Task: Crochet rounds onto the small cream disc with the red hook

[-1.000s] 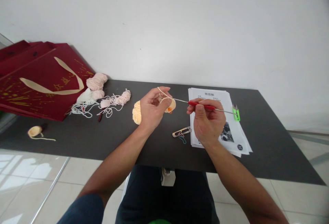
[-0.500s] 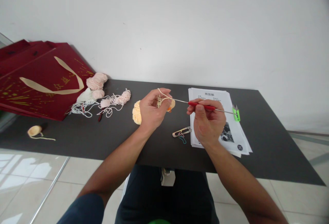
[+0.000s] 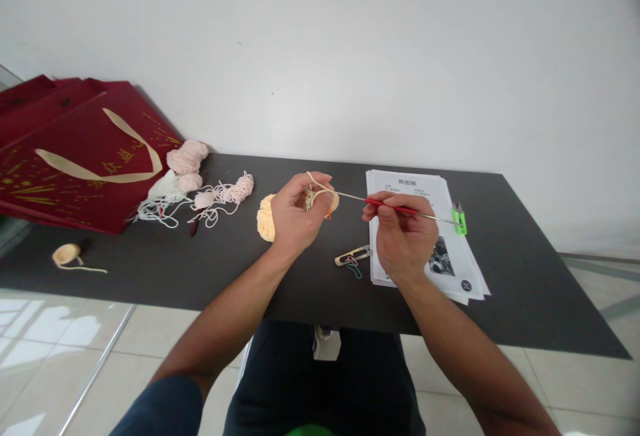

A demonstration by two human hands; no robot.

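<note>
In my right hand [image 3: 406, 233] is a crochet hook [image 3: 395, 207] with a red grip, its metal shaft pointing left. My left hand [image 3: 300, 213] pinches a small cream crochet piece [image 3: 333, 204], partly hidden by the fingers, with a bit of orange at its lower edge. Cream yarn runs over the left index finger. The hook's tip meets the work at the left fingertips; the exact stitch is too small to make out. A ball of pale yellow yarn [image 3: 265, 218] lies just behind my left wrist.
Printed sheets [image 3: 407, 263] lie under my right hand, with a green-handled snipper [image 3: 459, 219] at their edge. Thread snips [image 3: 353, 256] rest nearer me. To the left are pink yarn [image 3: 235, 191], a small crocheted cup [image 3: 67, 254] and dark red gift bags [image 3: 85, 149].
The red grip has rolled slightly in my right fingers and looks thinner. My left hand keeps its hold, and the yarn stays over its finger.
</note>
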